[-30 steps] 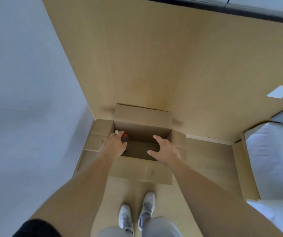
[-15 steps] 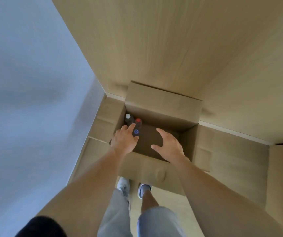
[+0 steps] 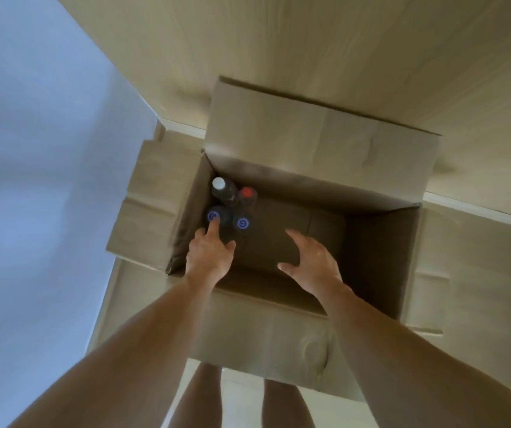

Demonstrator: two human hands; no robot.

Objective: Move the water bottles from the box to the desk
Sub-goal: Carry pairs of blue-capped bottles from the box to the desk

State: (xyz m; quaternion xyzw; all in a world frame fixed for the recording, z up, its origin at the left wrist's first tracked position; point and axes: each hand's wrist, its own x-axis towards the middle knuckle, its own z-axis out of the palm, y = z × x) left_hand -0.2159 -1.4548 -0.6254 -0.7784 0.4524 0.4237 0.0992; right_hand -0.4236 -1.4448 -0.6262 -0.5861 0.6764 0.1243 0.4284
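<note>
Pale wooden flooring (image 3: 143,304) lies under two bare legs at the bottom edge, and one open cardboard box (image 3: 278,344) with four flaps spread sits ahead of them against a wood-panel wall (image 3: 309,41). Both hands reach into it: the left hand (image 3: 207,256) touches a blue-capped bottle (image 3: 215,216) with one extended fingertip, while the right hand (image 3: 311,259) hovers with fingers spread and holds nothing. Four bottles stand clustered in the box's far-left corner: two blue-capped, the second (image 3: 243,223) just right, one red-capped bottle (image 3: 247,193) and one white-capped bottle (image 3: 219,183) behind.
</note>
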